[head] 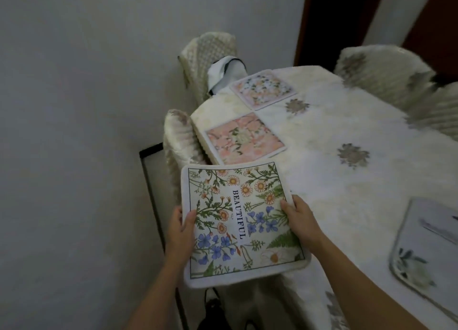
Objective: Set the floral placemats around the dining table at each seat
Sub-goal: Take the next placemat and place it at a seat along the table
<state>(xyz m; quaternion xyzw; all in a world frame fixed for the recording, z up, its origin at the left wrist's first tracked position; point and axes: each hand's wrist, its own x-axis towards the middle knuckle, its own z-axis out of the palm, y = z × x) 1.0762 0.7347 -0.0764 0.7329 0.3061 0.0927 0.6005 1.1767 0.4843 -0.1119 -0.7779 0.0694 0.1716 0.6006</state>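
From the head view, the left hand [182, 226] and right hand [298, 216] each pinched an opposite edge of a floral placemat [241, 220] printed "BEAUTIFUL", thumbs on top. It was held tilted over the near-left edge of the dining table [347, 188]. Beyond it, a pink placemat [244, 138] and a paler placemat [262, 89] lay flat before two covered chairs. A grey-bordered placemat [426, 243] lay at the right.

A cream tablecloth [322, 161] with grey flower motifs extends ahead and right of the hands, covered chairs [178, 141] stand beyond them along a pale wall [74, 106], and a black frame [151, 185] stands just left of them.
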